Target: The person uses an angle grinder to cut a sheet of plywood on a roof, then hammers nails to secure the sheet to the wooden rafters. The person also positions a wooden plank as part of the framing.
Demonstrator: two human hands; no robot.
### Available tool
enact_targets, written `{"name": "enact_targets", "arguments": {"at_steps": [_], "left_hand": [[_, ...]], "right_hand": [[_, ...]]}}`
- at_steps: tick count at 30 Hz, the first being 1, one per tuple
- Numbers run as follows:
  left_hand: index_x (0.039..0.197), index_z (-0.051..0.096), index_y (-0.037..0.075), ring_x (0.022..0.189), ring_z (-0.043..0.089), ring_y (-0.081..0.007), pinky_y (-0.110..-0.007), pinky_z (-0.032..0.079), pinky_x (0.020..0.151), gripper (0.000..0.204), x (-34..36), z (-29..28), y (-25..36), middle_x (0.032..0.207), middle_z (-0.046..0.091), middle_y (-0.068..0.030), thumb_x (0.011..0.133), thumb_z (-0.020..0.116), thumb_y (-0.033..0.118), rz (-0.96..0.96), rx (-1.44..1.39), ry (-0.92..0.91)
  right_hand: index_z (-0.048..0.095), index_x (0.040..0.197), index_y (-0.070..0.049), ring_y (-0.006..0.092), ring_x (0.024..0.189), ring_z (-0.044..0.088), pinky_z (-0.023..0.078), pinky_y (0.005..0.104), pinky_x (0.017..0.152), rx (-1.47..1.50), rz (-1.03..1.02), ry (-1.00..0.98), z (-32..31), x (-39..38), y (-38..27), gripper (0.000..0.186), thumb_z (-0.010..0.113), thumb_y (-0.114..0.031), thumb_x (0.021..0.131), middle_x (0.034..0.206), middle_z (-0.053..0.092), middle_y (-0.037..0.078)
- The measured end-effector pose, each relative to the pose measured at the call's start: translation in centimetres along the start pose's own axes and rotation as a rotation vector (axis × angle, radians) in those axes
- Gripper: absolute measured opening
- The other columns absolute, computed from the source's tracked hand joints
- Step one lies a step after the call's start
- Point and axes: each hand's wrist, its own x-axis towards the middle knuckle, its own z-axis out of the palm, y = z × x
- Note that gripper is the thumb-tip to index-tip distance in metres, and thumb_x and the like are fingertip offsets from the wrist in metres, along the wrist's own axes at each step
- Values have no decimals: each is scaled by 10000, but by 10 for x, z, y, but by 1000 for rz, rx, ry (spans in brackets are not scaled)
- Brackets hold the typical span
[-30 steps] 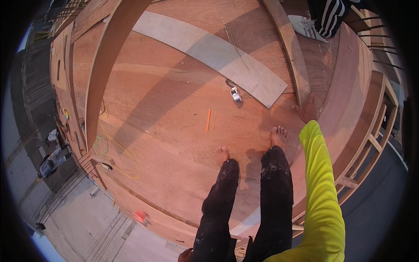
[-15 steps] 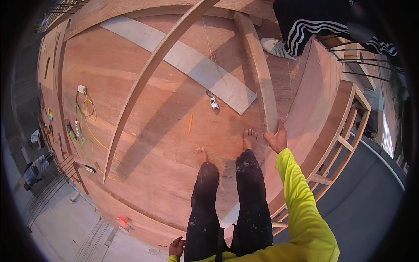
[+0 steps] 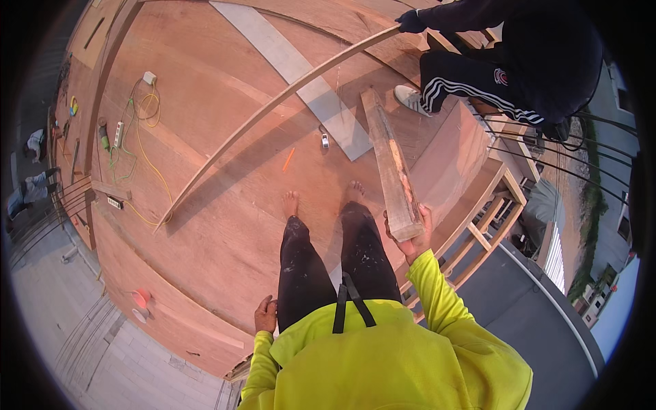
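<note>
My right hand (image 3: 417, 240) grips the near end of a thick wooden beam (image 3: 391, 160), whose raised end face points toward me. The beam's far end lies toward the co-worker's shoe. Beside my left thigh hangs my left hand (image 3: 265, 315), its fingers curled; whether anything is in them is hidden. A co-worker's gloved hand (image 3: 411, 22) holds the upper end of a long thin wooden strip (image 3: 287, 92) that slants down to the left. Between my feet and a pale grey board (image 3: 301, 75) are an orange pencil-like stick (image 3: 289, 159) and a small white-and-silver tool (image 3: 324, 140).
I stand barefoot on a reddish plywood deck (image 3: 205, 89). Yellow and green cables with a power strip (image 3: 119, 134) lie at left. Steel bars (image 3: 560, 154) stick out near the co-worker (image 3: 526, 61). A wooden frame (image 3: 488, 225) borders the deck's right edge, above a lower grey surface (image 3: 519, 294).
The beam's near end has risen toward me in my right hand. The co-worker has leaned into view, holding the strip, which now slants lower. My view has shifted.
</note>
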Motion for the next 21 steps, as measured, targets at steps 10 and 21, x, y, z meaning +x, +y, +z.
{"name": "enact_targets", "arguments": {"at_steps": [10,21], "left_hand": [[1379,599,-17,1032,700,-196,-298,540,842,490,-33,39,-51,1227,714,-162,967,609,247,-8,-280,84],[1453,499,2,1213,626,-338,-406,494,1036,624,-59,16,20,1370,600,-223,896,688,208,401,-31,205]], "right_hand": [[591,1280,-34,294,768,700,578,356,613,-262,-26,15,83,-11,-19,648,522,-599,970,996,696,220],[603,1212,-20,295,758,693,605,374,628,-452,358,-134,166,-232,83,687,449,-647,976,957,679,196]]}}
